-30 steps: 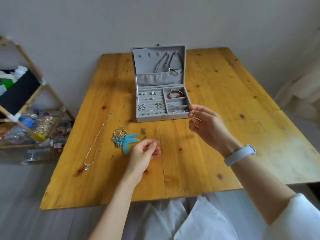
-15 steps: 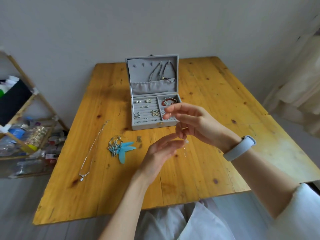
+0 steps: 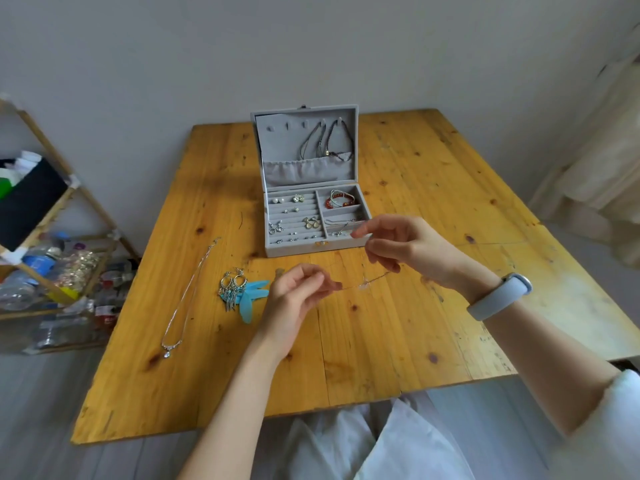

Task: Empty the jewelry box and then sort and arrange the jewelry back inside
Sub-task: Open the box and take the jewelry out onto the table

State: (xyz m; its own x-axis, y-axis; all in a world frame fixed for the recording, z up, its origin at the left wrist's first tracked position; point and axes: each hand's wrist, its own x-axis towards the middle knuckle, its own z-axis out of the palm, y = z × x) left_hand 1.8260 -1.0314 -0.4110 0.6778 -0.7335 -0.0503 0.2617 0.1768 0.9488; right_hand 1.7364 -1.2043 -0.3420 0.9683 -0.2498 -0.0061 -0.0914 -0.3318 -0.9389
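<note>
I've got a thin chain (image 3: pixel 363 285) stretched between my hands: left hand (image 3: pixel 299 294) pinches one end, right hand (image 3: pixel 405 245) the other. Open jewelry box (image 3: pixel 313 216) sits at 12 o'clock on the surface (image 3: pixel 398 341), necklace (image 3: pixel 187 299) and earrings (image 3: pixel 232 287) at 9.

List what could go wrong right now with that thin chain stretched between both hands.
1. The thin chain is pinched taut between the left hand and right hand; pulling further could snap or kink it.
2. Its small pendant hangs above the bare table; a slip might drop it.
3. Laid near the feather earrings or the silver necklace, it could tangle.
</note>
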